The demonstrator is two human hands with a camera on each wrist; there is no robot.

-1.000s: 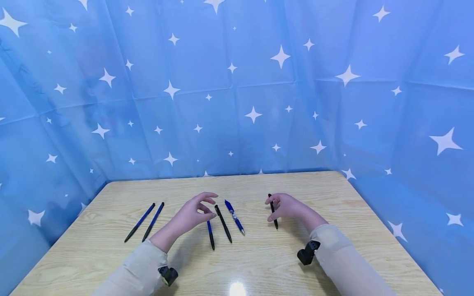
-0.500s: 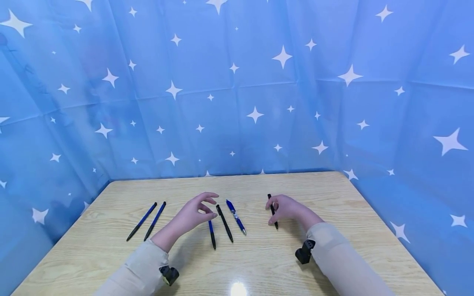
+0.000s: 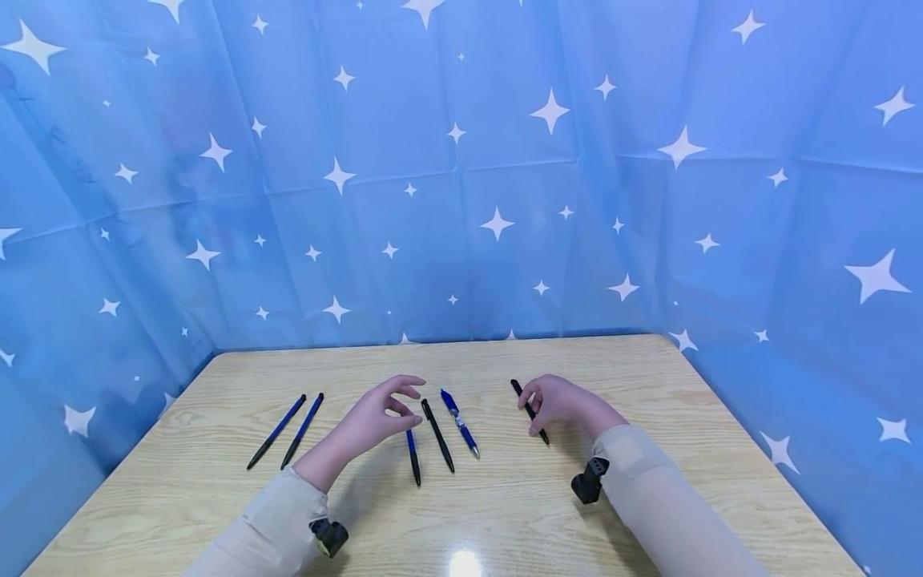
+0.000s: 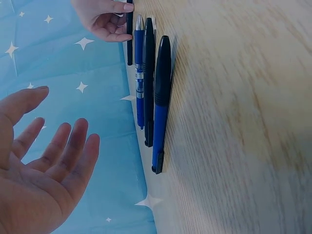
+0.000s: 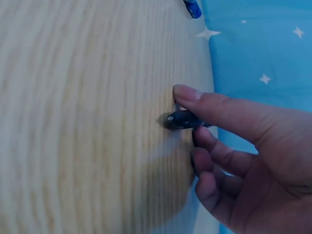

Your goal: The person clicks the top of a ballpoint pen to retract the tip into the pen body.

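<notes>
My right hand (image 3: 561, 403) pinches a black pen (image 3: 516, 387) between thumb and fingers, low over the right part of the table. In the right wrist view the pen's dark end (image 5: 179, 120) juts out past the thumb. My left hand (image 3: 375, 415) hovers with spread, relaxed fingers and holds nothing. Close by it lie a blue pen with a black grip (image 3: 413, 461), partly hidden by the hand in the head view, a black pen (image 3: 438, 437) and a blue pen with a clear middle and silver tip (image 3: 460, 425).
Two blue-and-black pens (image 3: 277, 433) lie side by side at the left of the wooden table (image 3: 490, 513). A blue curtain with white stars (image 3: 476, 200) hangs behind the table and along its sides. Small black cameras (image 3: 328, 537) sit on both wrists.
The pen at my right hand has turned, its far end swinging left and its near end right. My right fingers have closed in on it. The left hand keeps its place.
</notes>
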